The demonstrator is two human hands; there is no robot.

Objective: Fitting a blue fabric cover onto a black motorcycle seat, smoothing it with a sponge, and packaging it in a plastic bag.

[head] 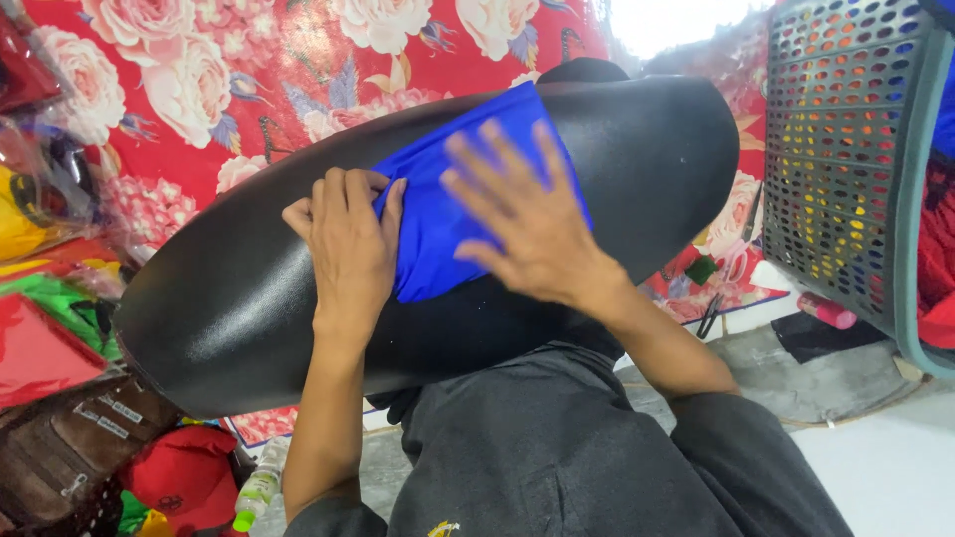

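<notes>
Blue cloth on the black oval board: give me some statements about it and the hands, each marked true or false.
1. The blue cloth lies on the black oval board. True.
2. The right hand rests flat on the cloth, fingers spread. True.
3. The left hand holds a green bottle. False: it presses the cloth's edge.
4. The perforated basket sits on the board. False: it stands apart, to the right.

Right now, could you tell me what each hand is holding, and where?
The left hand pinches the blue cloth's left edge; the right hand lies flat on it, over the black rounded board.
</notes>
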